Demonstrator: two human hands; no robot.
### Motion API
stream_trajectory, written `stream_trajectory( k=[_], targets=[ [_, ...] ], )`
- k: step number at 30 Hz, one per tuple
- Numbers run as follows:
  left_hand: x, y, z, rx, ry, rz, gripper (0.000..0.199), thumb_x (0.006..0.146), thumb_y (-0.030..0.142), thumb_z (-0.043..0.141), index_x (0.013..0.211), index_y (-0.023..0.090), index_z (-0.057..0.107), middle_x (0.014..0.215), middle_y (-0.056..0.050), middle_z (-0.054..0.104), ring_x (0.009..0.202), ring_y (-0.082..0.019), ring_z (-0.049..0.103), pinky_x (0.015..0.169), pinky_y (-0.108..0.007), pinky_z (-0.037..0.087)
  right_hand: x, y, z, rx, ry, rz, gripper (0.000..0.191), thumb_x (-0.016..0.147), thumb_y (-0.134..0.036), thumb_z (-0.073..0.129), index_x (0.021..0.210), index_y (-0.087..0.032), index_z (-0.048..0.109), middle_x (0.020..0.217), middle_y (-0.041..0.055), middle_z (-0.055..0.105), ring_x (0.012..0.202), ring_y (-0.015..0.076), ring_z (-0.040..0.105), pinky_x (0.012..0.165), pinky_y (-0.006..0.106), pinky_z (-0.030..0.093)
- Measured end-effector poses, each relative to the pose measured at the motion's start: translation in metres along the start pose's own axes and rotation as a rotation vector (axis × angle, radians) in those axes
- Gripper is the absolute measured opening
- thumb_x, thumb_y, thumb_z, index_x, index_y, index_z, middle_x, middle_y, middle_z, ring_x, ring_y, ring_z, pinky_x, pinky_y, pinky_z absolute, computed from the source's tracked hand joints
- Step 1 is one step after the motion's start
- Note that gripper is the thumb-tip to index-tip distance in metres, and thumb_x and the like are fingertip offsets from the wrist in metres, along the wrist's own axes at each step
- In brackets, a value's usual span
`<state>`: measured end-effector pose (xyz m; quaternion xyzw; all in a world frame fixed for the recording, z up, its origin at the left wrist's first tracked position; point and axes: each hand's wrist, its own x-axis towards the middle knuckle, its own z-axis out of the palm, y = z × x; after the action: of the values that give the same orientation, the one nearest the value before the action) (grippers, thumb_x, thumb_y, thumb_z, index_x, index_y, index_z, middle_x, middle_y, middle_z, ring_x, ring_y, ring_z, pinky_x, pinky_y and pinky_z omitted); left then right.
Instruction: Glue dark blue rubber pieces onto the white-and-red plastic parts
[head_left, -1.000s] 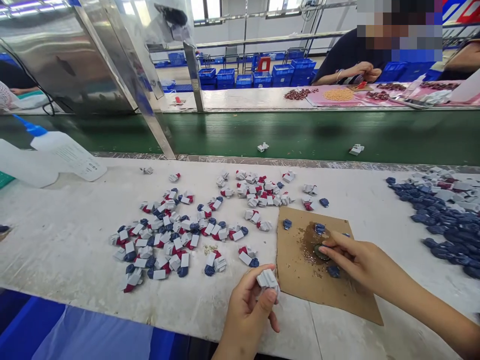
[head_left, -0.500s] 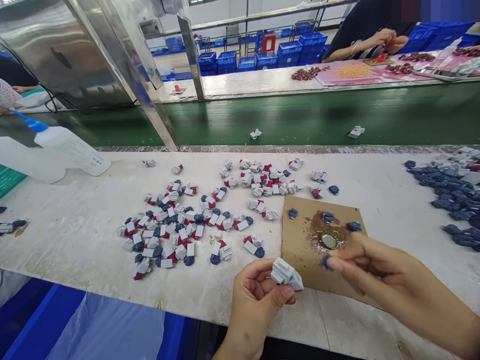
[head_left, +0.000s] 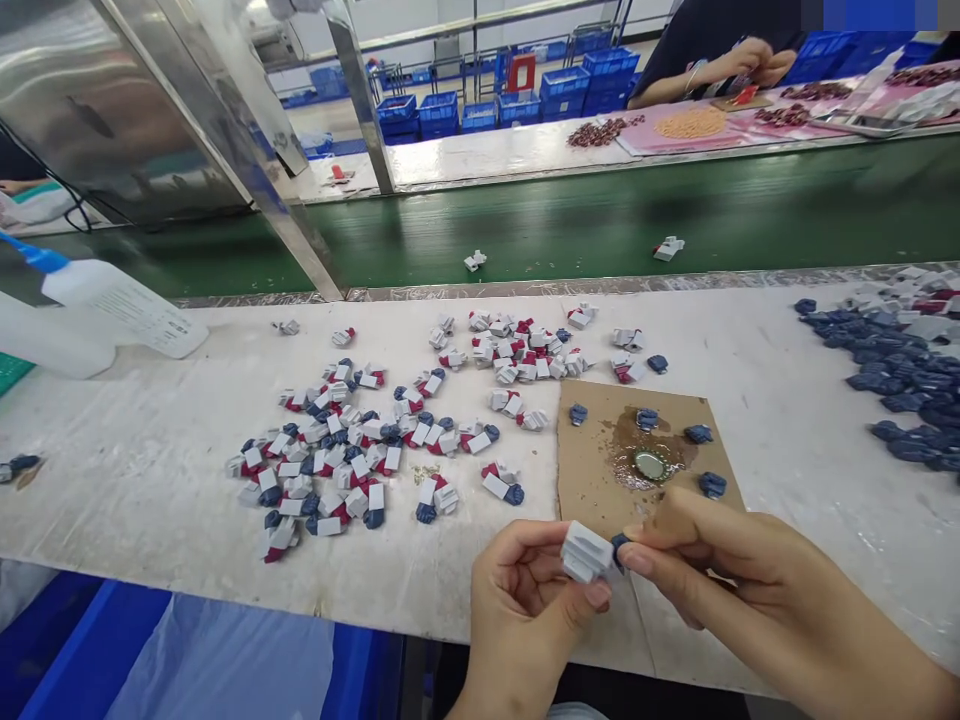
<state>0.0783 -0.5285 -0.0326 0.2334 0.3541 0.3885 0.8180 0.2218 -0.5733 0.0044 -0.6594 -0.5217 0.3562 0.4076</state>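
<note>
My left hand (head_left: pixel 532 610) pinches a light grey blocky plastic piece (head_left: pixel 586 552) between thumb and fingers, above the table's front edge. From the right, my right hand (head_left: pixel 720 570) holds a small dark blue plastic part (head_left: pixel 619 546) in its fingertips, right against the grey piece's side; whether the two are joined I cannot tell. Behind the hands lies a brown cardboard sheet (head_left: pixel 581 480) with a wet patch, a bottle cap (head_left: pixel 651 465) of clear liquid and several loose blue parts (head_left: pixel 699 433). Left of it spreads a pile of grey, red and blue assemblies (head_left: pixel 330 460).
More blue parts (head_left: pixel 900 370) are heaped at the right. White squeeze bottles (head_left: pixel 127 305) lie at the left. A green conveyor belt (head_left: pixel 570 220) carrying two grey pieces runs behind the table. Across it, another person's hands (head_left: pixel 750 62) work. Blue bins (head_left: pixel 360 670) stand below the front edge.
My right hand has brought the blue part from over the cardboard to the grey piece. My left hand has turned that piece. The pieces on the belt have shifted left in view.
</note>
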Motion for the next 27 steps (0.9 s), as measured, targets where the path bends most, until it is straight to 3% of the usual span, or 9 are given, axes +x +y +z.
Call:
stream_trajectory(
  k=[5,8,11,14,17,18,21,24,27],
  targets=[
    [0.000,-0.008,-0.011,0.211,-0.054,0.071,0.026,0.074,0.034,0.082,0.086,0.019,0.064,0.074,0.002,0.069,0.062,-0.008,0.062,0.058,-0.017,0.052,-0.006,0.014,0.014,0.088,-0.019,0.038,0.042,0.096,-0.051,0.051,0.067,-0.021,0.050,0.054,-0.0027,0.051,0.046,0.0086,0.045,0.043,0.021,0.035],
    [0.005,-0.007,-0.026,0.553,-0.201,0.176,0.019,0.090,0.038,0.062,0.099,0.022,0.055,0.071,0.003,0.059,0.059,-0.010,0.053,0.053,-0.020,0.045,-0.005,0.020,0.024,0.216,-0.138,0.080,0.036,0.097,-0.049,0.049,0.076,-0.020,0.054,0.063,-0.0013,0.058,0.049,0.0082,0.048,0.047,0.020,0.039],
    [0.009,0.001,-0.034,0.803,-0.321,0.309,0.025,0.099,0.041,0.041,0.114,0.023,0.051,0.063,0.005,0.048,0.053,-0.011,0.044,0.052,-0.024,0.036,0.000,0.021,0.024,0.230,-0.162,0.094,0.035,0.096,-0.051,0.052,0.077,-0.020,0.056,0.062,-0.0023,0.056,0.048,0.0078,0.046,0.045,0.020,0.035],
    [0.011,0.007,-0.029,0.830,-0.309,0.331,0.029,0.101,0.042,0.030,0.099,0.022,0.051,0.059,0.006,0.041,0.050,-0.012,0.039,0.050,-0.025,0.029,0.007,0.019,0.018,0.154,-0.027,0.041,0.043,0.096,-0.056,0.049,0.073,-0.022,0.060,0.060,-0.0017,0.053,0.053,0.0105,0.047,0.049,0.022,0.038],
    [0.011,0.005,-0.021,0.806,-0.294,0.319,0.028,0.101,0.041,0.030,0.090,0.022,0.047,0.056,0.008,0.036,0.046,-0.011,0.035,0.048,-0.025,0.026,0.016,0.011,0.019,0.201,0.225,0.023,0.048,0.097,-0.063,0.038,0.088,-0.027,0.069,0.085,0.0016,0.065,0.083,0.0160,0.059,0.073,0.025,0.049],
    [0.011,0.004,-0.018,0.809,-0.296,0.329,0.026,0.101,0.039,0.030,0.090,0.022,0.047,0.055,0.008,0.035,0.045,-0.011,0.035,0.047,-0.025,0.026,0.020,0.007,0.022,0.249,0.249,0.027,0.050,0.096,-0.066,0.036,0.093,-0.029,0.069,0.095,0.0019,0.066,0.095,0.0178,0.060,0.083,0.027,0.049],
    [0.011,0.003,-0.015,0.882,-0.314,0.398,0.022,0.100,0.032,0.033,0.094,0.020,0.051,0.055,0.007,0.041,0.044,-0.011,0.040,0.047,-0.025,0.028,0.030,-0.008,0.037,0.452,0.098,0.121,0.061,0.088,-0.077,0.036,0.097,-0.027,0.070,0.102,0.0045,0.070,0.107,0.0220,0.060,0.093,0.032,0.048],
    [0.013,0.006,-0.014,1.037,-0.313,0.580,0.027,0.096,0.028,0.034,0.096,0.015,0.057,0.062,0.000,0.057,0.052,-0.016,0.054,0.052,-0.028,0.039,0.036,-0.018,0.051,0.664,-0.101,0.334,0.072,0.081,-0.085,0.036,0.088,-0.022,0.070,0.091,0.0079,0.073,0.089,0.0234,0.067,0.081,0.036,0.054],
    [0.014,0.006,-0.012,1.156,-0.232,0.838,0.032,0.094,0.027,0.034,0.094,0.010,0.061,0.076,-0.013,0.069,0.069,-0.023,0.067,0.061,-0.032,0.050,0.033,-0.019,0.058,0.708,-0.157,0.382,0.078,0.078,-0.088,0.034,0.069,-0.019,0.069,0.077,0.0091,0.071,0.081,0.0240,0.066,0.083,0.039,0.053]
  ],
)
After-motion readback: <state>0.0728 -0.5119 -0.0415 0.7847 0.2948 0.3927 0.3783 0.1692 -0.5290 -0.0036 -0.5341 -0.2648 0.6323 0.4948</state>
